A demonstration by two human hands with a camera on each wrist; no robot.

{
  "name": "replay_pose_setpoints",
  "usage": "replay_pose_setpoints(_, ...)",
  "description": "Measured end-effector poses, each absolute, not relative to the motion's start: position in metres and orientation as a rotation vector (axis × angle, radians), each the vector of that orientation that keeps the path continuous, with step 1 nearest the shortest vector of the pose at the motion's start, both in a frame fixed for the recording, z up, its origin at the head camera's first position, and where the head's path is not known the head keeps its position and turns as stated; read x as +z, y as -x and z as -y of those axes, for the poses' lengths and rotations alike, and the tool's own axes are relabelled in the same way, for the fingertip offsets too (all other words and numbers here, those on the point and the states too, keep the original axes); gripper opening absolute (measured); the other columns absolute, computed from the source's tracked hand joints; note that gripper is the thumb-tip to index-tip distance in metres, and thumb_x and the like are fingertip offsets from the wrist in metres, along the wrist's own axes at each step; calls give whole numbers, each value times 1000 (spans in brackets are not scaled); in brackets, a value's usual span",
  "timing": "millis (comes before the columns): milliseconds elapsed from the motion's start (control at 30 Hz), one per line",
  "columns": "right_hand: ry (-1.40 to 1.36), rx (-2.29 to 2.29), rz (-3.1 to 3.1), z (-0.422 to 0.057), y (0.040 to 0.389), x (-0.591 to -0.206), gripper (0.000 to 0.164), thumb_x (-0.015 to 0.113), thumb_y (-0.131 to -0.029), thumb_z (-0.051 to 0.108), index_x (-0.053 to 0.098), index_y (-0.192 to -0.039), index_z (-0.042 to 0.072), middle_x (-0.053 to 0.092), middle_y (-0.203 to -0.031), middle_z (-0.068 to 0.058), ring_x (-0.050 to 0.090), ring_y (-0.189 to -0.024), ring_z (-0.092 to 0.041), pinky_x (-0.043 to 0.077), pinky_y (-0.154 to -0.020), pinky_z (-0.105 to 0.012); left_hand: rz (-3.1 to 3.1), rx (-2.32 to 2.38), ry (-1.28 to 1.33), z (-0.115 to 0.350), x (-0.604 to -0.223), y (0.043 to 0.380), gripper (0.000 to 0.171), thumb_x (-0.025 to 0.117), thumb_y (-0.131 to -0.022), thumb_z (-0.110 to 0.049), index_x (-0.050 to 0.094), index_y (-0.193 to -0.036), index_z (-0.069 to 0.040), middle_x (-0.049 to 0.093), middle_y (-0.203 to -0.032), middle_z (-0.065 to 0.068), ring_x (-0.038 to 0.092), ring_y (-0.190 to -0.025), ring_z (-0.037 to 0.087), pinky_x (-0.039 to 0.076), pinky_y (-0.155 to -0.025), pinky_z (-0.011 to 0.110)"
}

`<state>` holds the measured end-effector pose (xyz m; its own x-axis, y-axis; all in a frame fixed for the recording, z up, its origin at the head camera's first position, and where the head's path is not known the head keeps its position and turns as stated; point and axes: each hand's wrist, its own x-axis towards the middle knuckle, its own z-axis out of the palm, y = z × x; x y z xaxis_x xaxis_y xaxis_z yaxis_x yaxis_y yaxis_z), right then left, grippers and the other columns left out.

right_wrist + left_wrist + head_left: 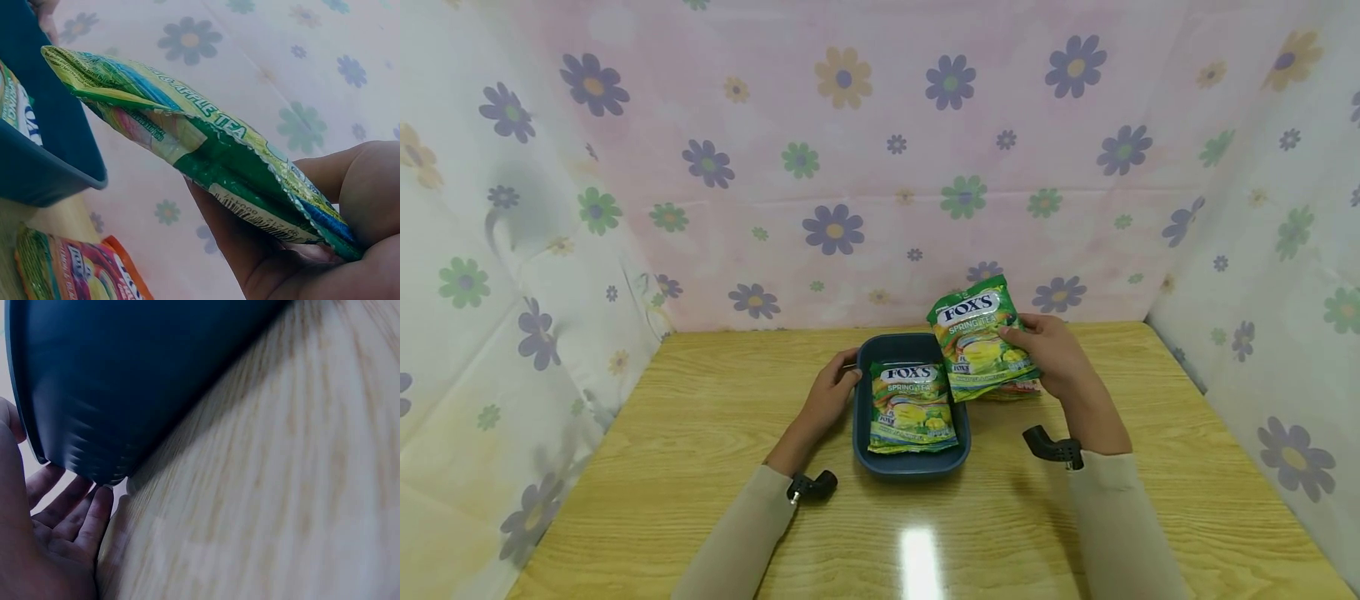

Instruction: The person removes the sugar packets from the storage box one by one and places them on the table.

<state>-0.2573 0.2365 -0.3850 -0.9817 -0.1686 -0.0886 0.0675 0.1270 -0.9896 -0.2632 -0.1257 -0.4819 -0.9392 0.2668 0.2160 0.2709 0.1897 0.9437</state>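
A dark blue rectangular plastic container (913, 472) stands on the table. My left hand (829, 402) holds its left side near the far corner, with the thumb at the rim and the fingers against the outer wall (94, 394). Inside lies a green Fox's Spring Tea candy bag (913, 410), with another edge showing beneath it. My right hand (1060, 358) pinches a second green candy bag (973, 342) by its right side, thumb on the front. This bag is tilted above the container's right rim; the right wrist view shows its sealed end (244, 181).
On the wooden table (737, 417), right of the container, lies a red and orange Fox's candy bag (84, 269), mostly hidden by the held bag in the head view. A flowered cloth (835, 167) hangs behind the table and along both sides.
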Motion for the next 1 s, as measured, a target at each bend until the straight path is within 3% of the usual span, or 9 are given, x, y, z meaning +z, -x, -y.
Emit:
replay_pose_setpoints(233, 45, -1958, -2234, -252, 257, -383, 68, 54, -112, 25, 25, -164, -9, 71, -99, 2, 73, -83, -8, 62, -75, -28, 2410, -1921, 513, 127, -513, 280, 48, 45, -111, -10, 44, -157, 5, 50, -153, 29, 56, -137, 45, 41, -116, 57)
replay_pose_setpoints(533, 1, -1960, -2256, -276, 258, -383, 74, 55, -112, 28, 19, -165, -9, 71, -99, 8, 72, -86, -5, 62, -76, -27, 2420, -1891, 484, 127, -514, 281, 45, 49, -109, -13, 51, -153, -3, 56, -149, 20, 60, -134, 36, 44, -115, 53)
replay_pose_setpoints(1000, -52, -2100, -2120, -305, 255, -385, 74, 56, -111, 24, 18, -163, -13, 75, -92, 10, 75, -82, -5, 62, -72, -24, 2420, -1911, 501, 128, -517, 284, 47, 46, -111, -10, 46, -157, 2, 51, -153, 27, 57, -136, 43, 40, -117, 57)
